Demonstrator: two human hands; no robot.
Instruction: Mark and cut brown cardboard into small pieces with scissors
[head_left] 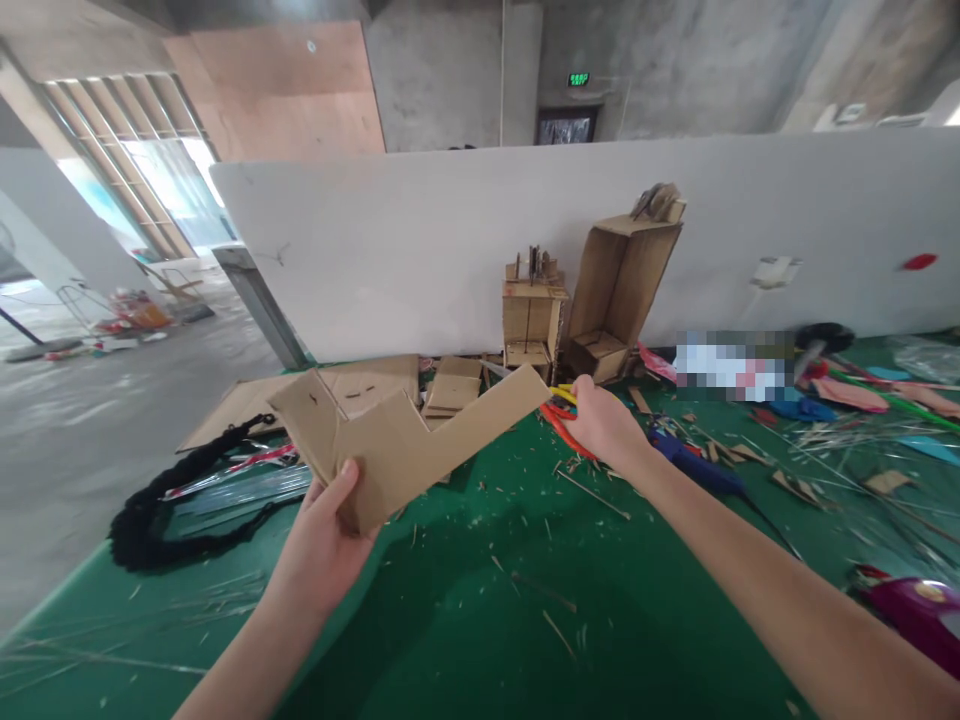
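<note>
My left hand [334, 540] pinches a bent, L-shaped piece of brown cardboard [390, 455] by its lower left corner, thumb on the near face. The piece is raised above the green tabletop, and its long arm points up and right. At the end of that arm, my right hand [604, 425] is closed around a pair of scissors with red-orange and yellow handles [574, 432]. A grey blade [495, 370] shows partly behind the cardboard. The fingertips of my right hand are mostly hidden.
Two cardboard structures [529, 320] [626, 275] stand against the white partition [390, 250]. Black yarn [150, 530] and flat cardboard [240, 410] lie left. A blue glue gun [694, 460], clear sticks and scraps are right; a purple object [915, 610] lies near the right edge.
</note>
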